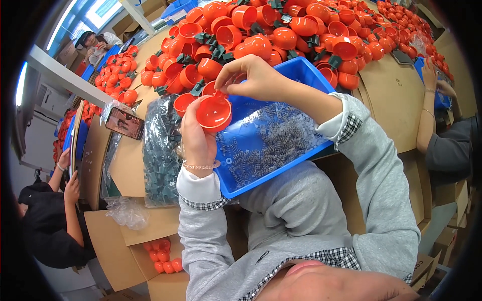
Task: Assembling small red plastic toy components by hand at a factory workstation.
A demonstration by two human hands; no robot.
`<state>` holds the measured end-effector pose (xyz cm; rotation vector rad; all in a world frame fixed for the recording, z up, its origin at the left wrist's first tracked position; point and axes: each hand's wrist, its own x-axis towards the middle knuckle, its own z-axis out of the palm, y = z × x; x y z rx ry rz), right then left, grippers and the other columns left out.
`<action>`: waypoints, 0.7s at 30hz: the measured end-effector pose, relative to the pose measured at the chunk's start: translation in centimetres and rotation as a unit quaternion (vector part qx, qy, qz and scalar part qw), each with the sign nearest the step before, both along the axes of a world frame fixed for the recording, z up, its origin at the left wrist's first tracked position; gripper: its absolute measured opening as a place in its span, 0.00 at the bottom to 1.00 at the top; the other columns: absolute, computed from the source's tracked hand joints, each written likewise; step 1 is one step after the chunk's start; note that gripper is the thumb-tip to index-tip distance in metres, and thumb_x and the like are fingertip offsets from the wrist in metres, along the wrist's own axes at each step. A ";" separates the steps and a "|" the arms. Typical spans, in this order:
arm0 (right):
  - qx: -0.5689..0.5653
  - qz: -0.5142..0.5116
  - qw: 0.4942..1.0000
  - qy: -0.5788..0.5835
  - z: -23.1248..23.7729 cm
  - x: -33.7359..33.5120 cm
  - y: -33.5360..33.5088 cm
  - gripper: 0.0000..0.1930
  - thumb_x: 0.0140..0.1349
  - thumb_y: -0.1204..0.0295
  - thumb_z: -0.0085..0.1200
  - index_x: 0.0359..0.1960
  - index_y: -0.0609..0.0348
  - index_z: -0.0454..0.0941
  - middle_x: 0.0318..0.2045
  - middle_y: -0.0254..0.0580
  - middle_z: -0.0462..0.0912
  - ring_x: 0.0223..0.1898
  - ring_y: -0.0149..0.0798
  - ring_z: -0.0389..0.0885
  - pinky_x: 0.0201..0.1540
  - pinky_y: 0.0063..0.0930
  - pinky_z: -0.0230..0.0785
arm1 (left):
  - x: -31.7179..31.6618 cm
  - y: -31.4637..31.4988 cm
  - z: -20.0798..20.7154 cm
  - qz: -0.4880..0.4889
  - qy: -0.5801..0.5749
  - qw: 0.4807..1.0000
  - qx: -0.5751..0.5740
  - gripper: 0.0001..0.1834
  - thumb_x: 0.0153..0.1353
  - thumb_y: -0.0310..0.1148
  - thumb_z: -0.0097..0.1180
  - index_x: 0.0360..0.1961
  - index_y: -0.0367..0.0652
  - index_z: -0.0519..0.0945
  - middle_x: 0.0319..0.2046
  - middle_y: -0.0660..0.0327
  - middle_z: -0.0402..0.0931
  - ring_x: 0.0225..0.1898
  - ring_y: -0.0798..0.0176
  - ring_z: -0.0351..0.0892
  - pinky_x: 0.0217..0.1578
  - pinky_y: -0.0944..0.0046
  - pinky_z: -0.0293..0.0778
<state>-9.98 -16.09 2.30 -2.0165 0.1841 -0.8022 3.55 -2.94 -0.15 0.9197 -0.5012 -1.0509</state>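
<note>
My left hand point(198, 143) is closed around the side of a round orange plastic cup point(214, 116), its glossy hollow facing up. At the cup's far rim my right hand point(253, 78) pinches a small orange part point(219, 94); whether that part belongs to the cup I cannot tell. Both hands are over the left edge of a blue plastic bin point(314, 70) tilted against my lap. Inside it lie many small metal springs point(258, 158) and small clear plastic pieces point(296, 125).
Orange cups with dark green stems point(256, 45) are heaped beyond the bin. Left of it stand a clear bag of dark green parts point(163, 155) and a phone point(124, 123). An open carton point(115, 251) holds orange cups. Co-workers sit left point(47, 215), far left and right point(452, 140).
</note>
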 end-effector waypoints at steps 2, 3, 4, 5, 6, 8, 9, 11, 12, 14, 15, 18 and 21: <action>-0.001 -0.001 1.000 -0.002 0.0 0.1 0.0 0.07 0.52 0.76 0.57 0.33 0.62 0.81 0.31 0.35 0.83 0.35 0.26 0.80 0.44 0.22 0.72 | 0.3 0.0 -0.2 0.000 0.002 1.000 0.002 0.16 0.64 0.36 0.42 0.43 0.33 0.73 0.40 0.54 0.77 0.41 0.62 0.79 0.40 0.63 0.78; 0.000 -0.002 1.000 0.001 0.1 0.0 0.1 0.07 0.52 0.76 0.57 0.33 0.62 0.81 0.31 0.35 0.83 0.35 0.26 0.79 0.43 0.21 0.72 | 0.3 -0.1 -0.3 -0.002 0.004 1.000 0.004 0.16 0.64 0.36 0.42 0.43 0.33 0.73 0.40 0.54 0.77 0.41 0.62 0.79 0.39 0.63 0.78; 0.001 -0.003 1.000 0.004 0.2 0.0 0.1 0.07 0.52 0.77 0.57 0.33 0.61 0.81 0.31 0.35 0.82 0.35 0.26 0.79 0.43 0.21 0.72 | 0.3 -0.1 -0.3 -0.002 0.004 1.000 0.003 0.16 0.64 0.36 0.42 0.43 0.33 0.73 0.40 0.54 0.77 0.41 0.62 0.79 0.39 0.63 0.78; 0.001 -0.004 1.000 0.004 0.2 -0.1 0.1 0.07 0.52 0.77 0.57 0.33 0.61 0.81 0.31 0.35 0.82 0.35 0.26 0.79 0.43 0.21 0.72 | 0.2 0.0 -0.2 -0.006 0.003 1.000 0.000 0.16 0.64 0.36 0.42 0.43 0.33 0.73 0.40 0.55 0.77 0.41 0.62 0.79 0.40 0.63 0.78; 0.003 0.005 1.000 0.012 0.2 -0.1 0.0 0.07 0.52 0.76 0.57 0.34 0.62 0.81 0.31 0.35 0.82 0.35 0.26 0.79 0.43 0.21 0.72 | 0.2 0.0 -0.2 -0.009 0.002 1.000 -0.003 0.16 0.64 0.35 0.42 0.43 0.33 0.73 0.40 0.55 0.77 0.41 0.62 0.79 0.40 0.63 0.78; 0.005 0.015 1.000 0.020 0.1 0.0 -0.2 0.08 0.52 0.76 0.57 0.35 0.63 0.80 0.31 0.35 0.82 0.36 0.26 0.79 0.43 0.21 0.72 | 0.1 0.0 0.0 -0.007 0.004 1.000 -0.003 0.16 0.64 0.35 0.42 0.43 0.33 0.73 0.40 0.55 0.77 0.41 0.62 0.79 0.40 0.63 0.78; 0.030 0.022 0.999 0.009 0.0 0.1 -0.3 0.09 0.53 0.76 0.57 0.36 0.64 0.80 0.32 0.36 0.82 0.36 0.26 0.79 0.43 0.21 0.71 | 0.0 0.0 0.0 -0.005 0.006 1.000 -0.004 0.16 0.64 0.35 0.42 0.43 0.33 0.73 0.39 0.55 0.77 0.41 0.63 0.79 0.40 0.63 0.78; 0.055 0.030 0.998 -0.001 -0.3 0.0 -0.6 0.09 0.53 0.76 0.57 0.37 0.65 0.79 0.32 0.37 0.82 0.37 0.26 0.79 0.43 0.21 0.71 | -0.3 0.0 0.2 0.002 0.001 1.000 -0.005 0.15 0.64 0.35 0.42 0.43 0.33 0.73 0.39 0.56 0.77 0.41 0.63 0.79 0.40 0.64 0.77; 0.074 0.034 0.997 0.015 -0.3 0.0 -0.6 0.10 0.53 0.75 0.58 0.38 0.65 0.79 0.32 0.39 0.82 0.37 0.26 0.79 0.43 0.20 0.71 | -0.3 0.1 0.2 0.012 -0.004 1.000 -0.006 0.15 0.64 0.35 0.42 0.43 0.33 0.73 0.39 0.56 0.77 0.41 0.63 0.79 0.41 0.64 0.77; 0.095 0.038 0.994 0.032 -0.2 0.1 -0.6 0.11 0.53 0.75 0.58 0.38 0.66 0.78 0.32 0.40 0.82 0.37 0.26 0.79 0.43 0.20 0.71 | -0.1 0.0 0.0 0.015 -0.017 1.000 -0.006 0.16 0.64 0.36 0.41 0.45 0.33 0.71 0.40 0.53 0.76 0.41 0.58 0.79 0.42 0.60 0.77; 0.117 0.021 0.991 0.064 -0.3 0.0 -0.7 0.12 0.53 0.74 0.59 0.39 0.65 0.78 0.32 0.40 0.82 0.36 0.27 0.79 0.44 0.20 0.71 | -0.1 0.0 -0.1 0.017 -0.029 0.999 -0.005 0.18 0.64 0.36 0.41 0.46 0.32 0.70 0.42 0.51 0.76 0.42 0.54 0.79 0.43 0.57 0.77; 0.169 0.013 0.979 0.114 -0.2 -0.2 -0.8 0.13 0.50 0.74 0.59 0.38 0.64 0.79 0.31 0.42 0.82 0.36 0.29 0.80 0.42 0.21 0.71 | -0.4 -0.1 0.2 -0.005 -0.057 0.998 -0.001 0.18 0.65 0.37 0.41 0.44 0.33 0.72 0.40 0.53 0.76 0.39 0.57 0.79 0.42 0.65 0.76; 0.185 0.031 0.976 0.111 -0.3 0.0 -0.6 0.13 0.48 0.75 0.58 0.38 0.64 0.79 0.30 0.43 0.82 0.35 0.31 0.80 0.39 0.22 0.71 | -0.5 -0.2 0.2 -0.010 -0.148 0.988 0.030 0.15 0.63 0.36 0.46 0.40 0.33 0.75 0.36 0.56 0.78 0.37 0.62 0.79 0.40 0.71 0.73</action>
